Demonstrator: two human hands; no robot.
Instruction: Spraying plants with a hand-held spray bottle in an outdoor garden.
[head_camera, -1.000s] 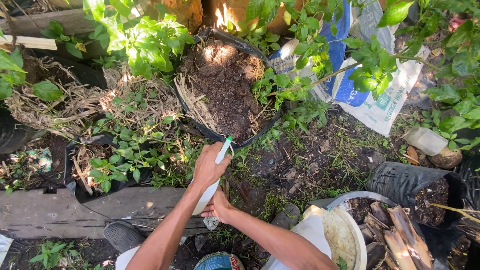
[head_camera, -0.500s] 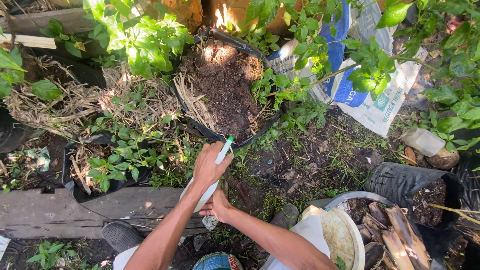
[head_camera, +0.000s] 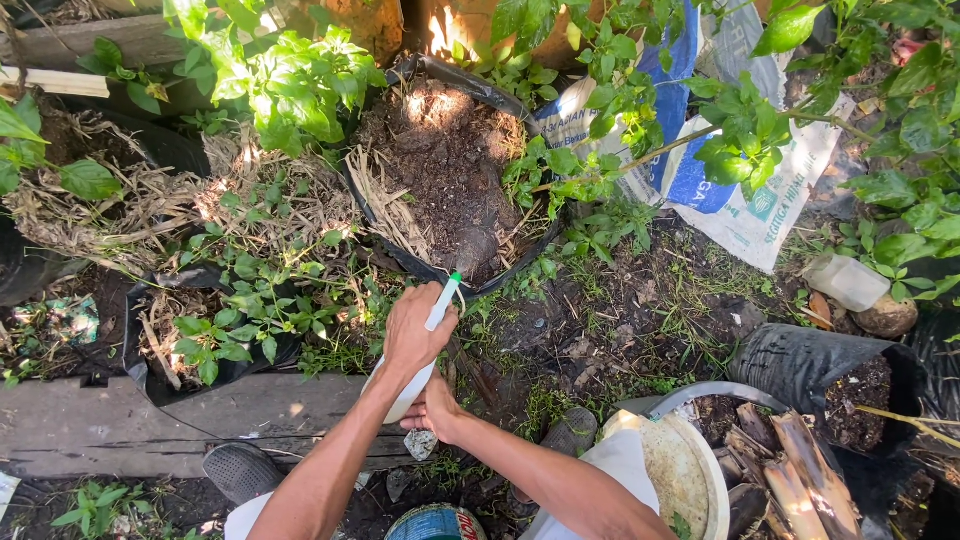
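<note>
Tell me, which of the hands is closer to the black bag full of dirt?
Left. The left hand grips the white bottle just below the black soil bag. The right hand holds the bottle's bottom end, farther from the bag.

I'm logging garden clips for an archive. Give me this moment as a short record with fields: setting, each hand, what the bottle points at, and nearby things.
setting: outdoor garden ground seen from above
left hand: wrapped around the upper part of a white squeeze bottle
right hand: supports the bottle's base
bottle tip: green nozzle points toward the black grow bag of dark soil
nearby: wooden plank, white bucket, printed sack
</note>
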